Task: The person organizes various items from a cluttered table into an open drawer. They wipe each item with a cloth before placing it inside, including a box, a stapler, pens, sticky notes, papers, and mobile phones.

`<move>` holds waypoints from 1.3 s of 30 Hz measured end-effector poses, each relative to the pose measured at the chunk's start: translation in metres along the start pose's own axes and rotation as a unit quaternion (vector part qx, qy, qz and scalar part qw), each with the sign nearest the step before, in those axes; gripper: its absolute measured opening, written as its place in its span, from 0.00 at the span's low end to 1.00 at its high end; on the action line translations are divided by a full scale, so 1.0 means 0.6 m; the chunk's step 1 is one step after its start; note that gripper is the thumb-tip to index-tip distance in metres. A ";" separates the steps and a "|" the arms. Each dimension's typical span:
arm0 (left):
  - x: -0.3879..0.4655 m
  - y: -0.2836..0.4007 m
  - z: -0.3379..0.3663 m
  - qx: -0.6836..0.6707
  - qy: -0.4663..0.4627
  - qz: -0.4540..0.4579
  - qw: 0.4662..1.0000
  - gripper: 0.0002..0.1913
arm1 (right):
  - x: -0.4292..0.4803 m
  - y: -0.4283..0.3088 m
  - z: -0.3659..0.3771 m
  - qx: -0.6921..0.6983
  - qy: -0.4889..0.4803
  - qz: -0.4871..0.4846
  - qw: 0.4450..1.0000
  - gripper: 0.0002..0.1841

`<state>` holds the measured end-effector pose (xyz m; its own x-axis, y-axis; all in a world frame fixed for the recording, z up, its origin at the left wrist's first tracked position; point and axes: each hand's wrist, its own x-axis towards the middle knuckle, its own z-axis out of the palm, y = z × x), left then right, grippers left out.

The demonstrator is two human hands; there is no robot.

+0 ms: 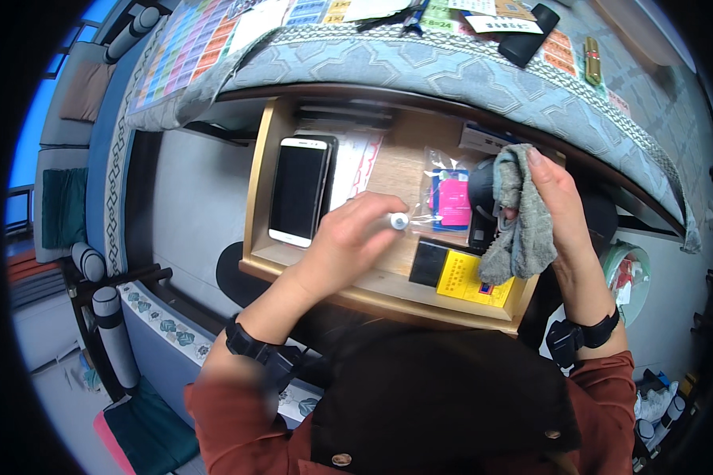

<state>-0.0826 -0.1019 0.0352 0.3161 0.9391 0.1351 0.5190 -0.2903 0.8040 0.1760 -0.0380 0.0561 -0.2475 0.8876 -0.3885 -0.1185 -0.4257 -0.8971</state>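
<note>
My left hand (350, 243) is over an open wooden drawer (256, 196), with a small white cylindrical thing (399, 221) between thumb and fingers, seen end-on. On the right, my right hand (564, 202) grips a folded grey cloth (526, 214) above the drawer's right side. A white-framed smartphone (298, 190) lies at the drawer's left, beside printed papers (365, 160). Between my hands is a clear plastic bag with pink and blue cards (451, 199). The cloth partly covers a dark rounded object (482, 184) and a yellow printed packet (466, 279). Next to the packet lies a black flat item (429, 261).
Above the drawer, a patterned tablecloth (344, 62) hangs over the table edge. A black case (529, 35) and a gold tube (592, 59) lie on top. A lined waste bin (627, 282) stands right; a cushioned sofa (104, 178) is left.
</note>
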 end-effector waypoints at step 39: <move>-0.032 -0.012 0.016 -0.028 -0.311 -0.116 0.943 0.15 | 0.002 0.029 -0.007 0.020 -0.025 0.001 0.999 0.19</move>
<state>-0.0846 -0.1194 0.0215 0.6132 0.6814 -0.3996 0.5945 -0.0650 0.8015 0.1778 -0.0438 0.0392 -0.2947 0.8777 -0.3778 -0.1571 -0.4345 -0.8869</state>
